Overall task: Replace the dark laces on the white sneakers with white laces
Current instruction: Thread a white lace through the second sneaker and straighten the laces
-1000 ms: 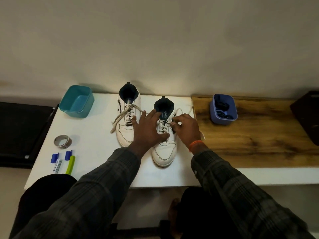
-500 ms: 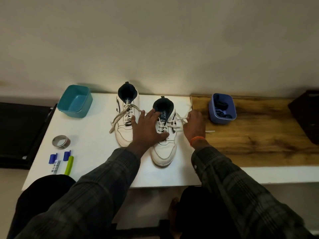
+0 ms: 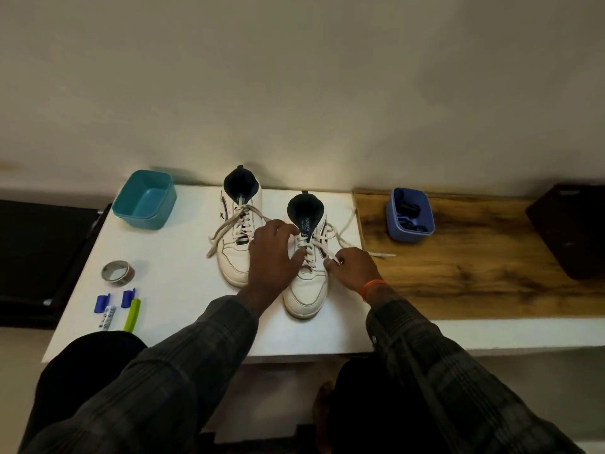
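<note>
Left hand (image 3: 273, 253) spread, flat-fingered, pinning right sneaker (image 3: 307, 257) to worktop (image 3: 183, 257) against pull. Right hand (image 3: 352, 265) grip pinches white lace (image 3: 340, 239) just beside eyelets, likely tightening. Lace tail trails rightward beyond grip.

The left hand (image 3: 273, 253) hides part of the right sneaker's (image 3: 306, 283) lacing.

We see two white sneakers (image 3: 240, 253) with dark navy linings and off-white laces (image 3: 229, 224). One tub (image 3: 144, 199) is teal, the other tub (image 3: 411, 214) is blue-violet. The sleeves (image 3: 203, 348) are dark grey plaid, the wristband (image 3: 373, 285) orange, and one marker (image 3: 132, 314) lime green.
</note>
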